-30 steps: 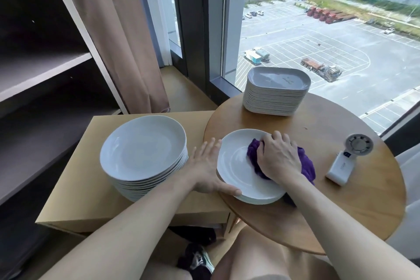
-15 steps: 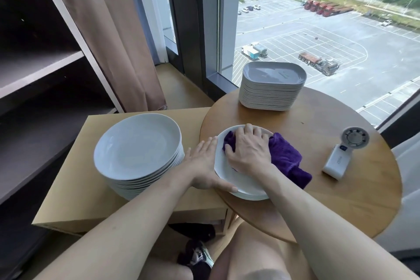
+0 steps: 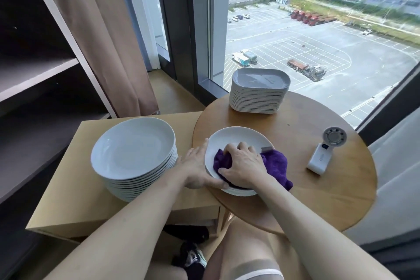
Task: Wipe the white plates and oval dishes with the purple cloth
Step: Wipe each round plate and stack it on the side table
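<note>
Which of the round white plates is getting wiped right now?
The lone plate on the round table: the right hand presses the purple cloth into it while the left hand steadies its rim. The other round plates sit stacked on the side table.

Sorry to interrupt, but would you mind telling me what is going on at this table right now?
A person is wiping a white plate on the round table. The right hand grips the bunched purple cloth against the plate, and the left hand steadies its rim. A stack of round plates sits on the lower table to the left, and a stack of oval dishes stands near the window.
</note>
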The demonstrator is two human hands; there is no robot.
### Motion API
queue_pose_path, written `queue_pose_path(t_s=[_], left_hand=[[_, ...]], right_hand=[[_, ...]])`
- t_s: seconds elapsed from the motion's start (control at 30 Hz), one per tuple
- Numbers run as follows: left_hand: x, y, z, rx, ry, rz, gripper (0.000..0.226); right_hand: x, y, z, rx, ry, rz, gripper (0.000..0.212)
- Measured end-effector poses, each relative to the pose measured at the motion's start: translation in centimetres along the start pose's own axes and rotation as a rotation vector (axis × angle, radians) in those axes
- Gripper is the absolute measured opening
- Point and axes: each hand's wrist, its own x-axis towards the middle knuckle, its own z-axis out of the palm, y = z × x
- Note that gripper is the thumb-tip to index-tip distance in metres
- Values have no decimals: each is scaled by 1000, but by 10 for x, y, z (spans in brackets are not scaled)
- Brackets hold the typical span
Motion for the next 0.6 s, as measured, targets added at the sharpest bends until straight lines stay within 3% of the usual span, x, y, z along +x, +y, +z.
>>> queue_pose_path(t_s=[0.37,0.6], left_hand=[[-10,7,9,56,88,49,138],[-17,3,24,-214,115,15,135]], right_hand=[[-20,-4,14,11,147,116,51],[-23,2,23,35,343,89,46]])
